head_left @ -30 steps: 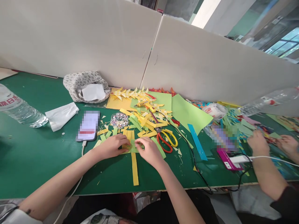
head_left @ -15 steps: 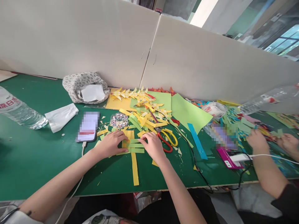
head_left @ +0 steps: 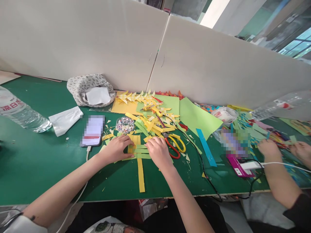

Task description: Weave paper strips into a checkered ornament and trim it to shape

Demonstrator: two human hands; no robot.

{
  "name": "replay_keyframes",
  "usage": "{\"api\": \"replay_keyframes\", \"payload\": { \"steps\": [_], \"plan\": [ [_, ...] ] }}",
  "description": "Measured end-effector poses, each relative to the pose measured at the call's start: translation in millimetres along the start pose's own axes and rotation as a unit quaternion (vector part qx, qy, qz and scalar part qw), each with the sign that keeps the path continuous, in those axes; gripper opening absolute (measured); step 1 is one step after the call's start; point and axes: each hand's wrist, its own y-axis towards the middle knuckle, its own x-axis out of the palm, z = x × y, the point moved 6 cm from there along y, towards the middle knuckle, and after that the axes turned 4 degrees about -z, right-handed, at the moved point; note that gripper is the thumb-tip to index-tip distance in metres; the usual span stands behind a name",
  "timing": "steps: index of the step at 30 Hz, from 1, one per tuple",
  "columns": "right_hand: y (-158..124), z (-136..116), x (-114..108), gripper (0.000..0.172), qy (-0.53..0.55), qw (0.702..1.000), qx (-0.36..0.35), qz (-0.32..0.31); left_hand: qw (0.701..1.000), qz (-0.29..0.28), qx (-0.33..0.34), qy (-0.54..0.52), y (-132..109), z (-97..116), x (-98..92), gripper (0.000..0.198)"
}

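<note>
- Head view: both hands down flat on a small weave of paper strips [head_left: 137, 150] near the front of the green table [head_left: 36, 161].
- Left hand [head_left: 116, 148]: fingers spread and pressed on the left edge of the weave, pinning it, not closed around anything.
- Right hand [head_left: 159, 152]: fingers curled down onto the right edge of the same weave; fingertips touch the green cross strips. Can't tell if any strip is pinched.
- Weave sits directly between the two hands: yellow strips running away from the person, light green strips across them.
- One long yellow strip [head_left: 140, 174] trails from under the weave toward the table's front edge, between the forearms.
- Just right of the right hand: scissors [head_left: 175, 144] with red and yellow handles, lying flat.
- Beyond the hands: loose pile of cut yellow and green strips [head_left: 150, 124], a round sequin disc [head_left: 124, 124], a glue gun [head_left: 152, 108].
- Left of the left hand: phone [head_left: 92, 130] with cable plugged in, a folded white tissue [head_left: 65, 119], a water bottle [head_left: 21, 113] on its side farther out.
- Far right: another person's hand [head_left: 268, 149] working on a separate paper pile, well apart from this weave.
</note>
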Motion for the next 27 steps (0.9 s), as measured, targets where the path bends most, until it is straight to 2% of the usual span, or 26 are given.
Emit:
{"api": "replay_keyframes", "payload": {
  "steps": [2,5,7,9,11,13,17,22,27],
  "plan": [
    [1,0,1,0.028,0.032,0.999,0.006,0.003,1.0,-0.001,0.0,0.001,0,0,0.0,0.032],
    [1,6,-2,0.024,0.148,0.986,0.068,0.014,1.0,-0.001,-0.001,0.003,1,0,0.0,0.032],
    [0,9,-3,0.024,0.259,0.959,0.113,0.005,1.0,-0.001,-0.001,0.005,1,0,-0.3,0.033],
    [-2,7,-2,0.026,0.355,0.926,0.129,-0.02,1.0,-0.002,0.003,0.006,0,1,-0.9,0.034],
    [-3,3,-1,0.031,0.409,0.902,0.127,-0.048,1.0,-0.002,0.01,0.01,0,1,-1.5,0.033],
    [-4,-2,0,0.035,0.428,0.893,0.121,-0.068,1.0,0.0,0.011,0.018,0,1,-1.7,0.034],
    [-4,-11,4,0.04,0.421,0.897,0.089,-0.099,1.0,0.006,0.003,0.01,-1,-2,0.3,0.04],
    [-4,-23,2,0.041,0.364,0.925,0.038,-0.105,1.0,0.02,-0.013,-0.009,-1,-4,1.7,0.054],
    [-2,-32,-1,0.046,0.308,0.946,0.004,-0.103,1.0,0.019,0.011,0.017,0,-1,1.0,0.028]
  ]
}}
